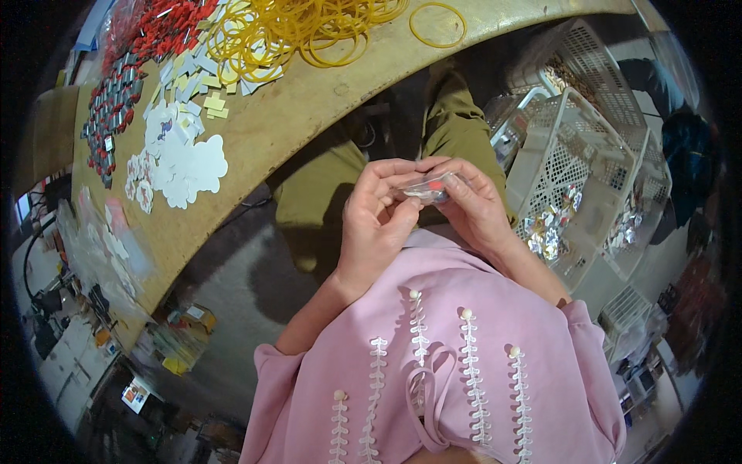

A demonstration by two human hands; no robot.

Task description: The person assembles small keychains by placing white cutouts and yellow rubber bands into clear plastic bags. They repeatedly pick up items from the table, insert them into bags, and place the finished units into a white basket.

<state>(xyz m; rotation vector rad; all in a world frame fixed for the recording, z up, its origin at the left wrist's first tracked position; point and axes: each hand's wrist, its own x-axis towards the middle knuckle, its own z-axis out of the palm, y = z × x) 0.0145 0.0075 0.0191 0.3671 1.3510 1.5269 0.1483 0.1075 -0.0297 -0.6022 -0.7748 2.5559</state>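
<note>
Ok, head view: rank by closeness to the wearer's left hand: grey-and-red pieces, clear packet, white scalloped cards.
1. Clear packet: held at the left hand.
2. White scalloped cards: on the table, to the left.
3. Grey-and-red pieces: farther left, past the cards.

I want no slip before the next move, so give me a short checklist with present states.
1. Left hand gripping the small clear bag: ok, pinched between thumb and fingers.
2. Right hand gripping it too: ok, thumb on the bag's right side.
3. Red piece visible at the bag: ok.
4. Bag's opening sealed: cannot tell, fingers and glare hide it.
5. Bag over the table: not ok, it is held near the lap, beyond the table edge.
6. Yellow bands sorted singly: not ok, most lie in a tangled heap.
</note>
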